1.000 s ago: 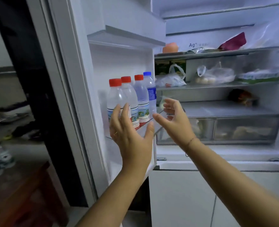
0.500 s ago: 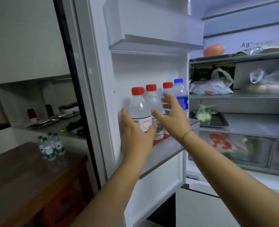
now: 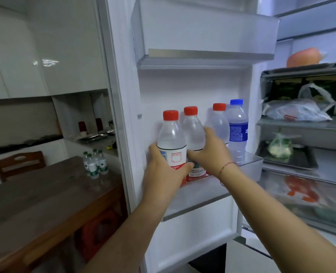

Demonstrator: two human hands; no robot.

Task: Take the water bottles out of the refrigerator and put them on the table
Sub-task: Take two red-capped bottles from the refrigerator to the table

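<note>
Several water bottles stand in a row on the refrigerator door shelf (image 3: 250,161). My left hand (image 3: 163,172) is wrapped around the nearest red-capped bottle (image 3: 171,138), which sits a little higher than its neighbours. My right hand (image 3: 210,152) grips the second red-capped bottle (image 3: 192,131) beside it. A third red-capped bottle (image 3: 218,123) and a blue-capped bottle (image 3: 238,127) stand untouched behind them. A few small green-capped bottles (image 3: 94,164) stand together on the wooden table (image 3: 35,203) at the left.
The refrigerator door is open, with an empty upper door bin (image 3: 202,32) above the bottles. Inner shelves at the right hold bagged food (image 3: 297,111) and a dark tray (image 3: 289,160). A wooden chair (image 3: 19,164) stands behind the table, with a counter beyond.
Both hands went from reaching towards the door shelf to closing on the two nearest red-capped bottles. The front bottle has risen slightly. My view moved closer and to the left.
</note>
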